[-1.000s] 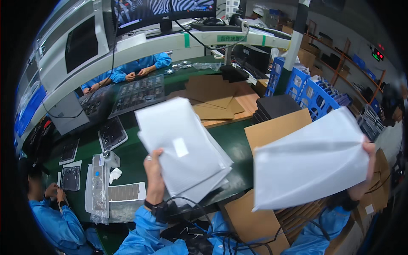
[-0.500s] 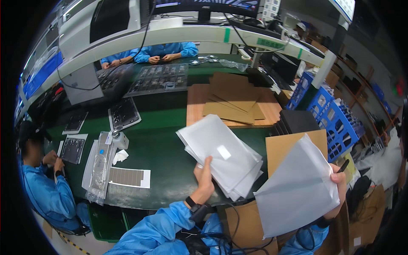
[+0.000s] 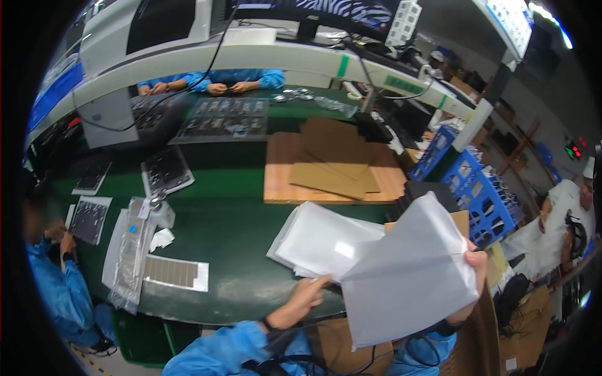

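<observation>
My right hand is closed on the right edge of a frosted white plastic bag, which it holds up tilted over the table's front edge. Most of its fingers are hidden behind the bag. To the left, a loose stack of similar white bags with a small white label lies on the green table, partly covered by the raised bag. My left hand is near the front of that stack, forefinger stretched out and the other fingers loosely bent. Whether its fingertip touches a bag is unclear.
Brown cardboard sheets lie on a wooden board behind the stack. Blue crates stand at right. A bottle, a clear-wrapped package and a label sheet lie left. Co-workers in blue sit at left and across.
My left hand has let go of the bag stack and moved down toward its front edge. The raised bag has shifted left over the stack. The black pen beside my right hand no longer shows.
</observation>
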`<state>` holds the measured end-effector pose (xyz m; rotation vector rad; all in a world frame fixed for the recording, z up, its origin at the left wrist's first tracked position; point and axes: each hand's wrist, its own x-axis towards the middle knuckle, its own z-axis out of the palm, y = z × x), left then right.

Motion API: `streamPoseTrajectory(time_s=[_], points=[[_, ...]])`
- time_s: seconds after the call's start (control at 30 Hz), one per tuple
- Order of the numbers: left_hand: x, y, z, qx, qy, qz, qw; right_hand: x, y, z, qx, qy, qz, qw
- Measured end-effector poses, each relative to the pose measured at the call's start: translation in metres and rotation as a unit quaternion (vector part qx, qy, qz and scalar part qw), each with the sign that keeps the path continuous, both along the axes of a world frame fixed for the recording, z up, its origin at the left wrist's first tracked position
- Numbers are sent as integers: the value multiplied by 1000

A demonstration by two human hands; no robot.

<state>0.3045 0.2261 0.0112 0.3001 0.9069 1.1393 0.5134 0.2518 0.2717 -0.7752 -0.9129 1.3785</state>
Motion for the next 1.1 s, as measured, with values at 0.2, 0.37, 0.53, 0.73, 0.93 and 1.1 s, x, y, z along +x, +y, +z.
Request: streamPoseTrajectory(time_s=[0.2, 0.37, 0.53, 0.73, 0.93, 1.1], points=[[-83, -80, 60, 39, -142, -110, 983, -65, -6, 4, 56, 27, 24, 998], [-116, -127, 37, 346, 46, 10, 937, -119, -5, -28, 16, 75, 181, 981], [-192, -136, 33, 76, 41, 236, 968, -111, -22, -89, 146, -277, 143, 939], [-249, -176, 8, -7, 240, 141, 961, -142, -49, -125, 317, -346, 143, 871], [-271, -188, -39, -2, 212, 237, 948, -159, -55, -142, -118, -265, 308, 906], [-264, -219, -56, 50, 178, 336, 924, -166, -36, -199, -213, -144, 344, 903]])
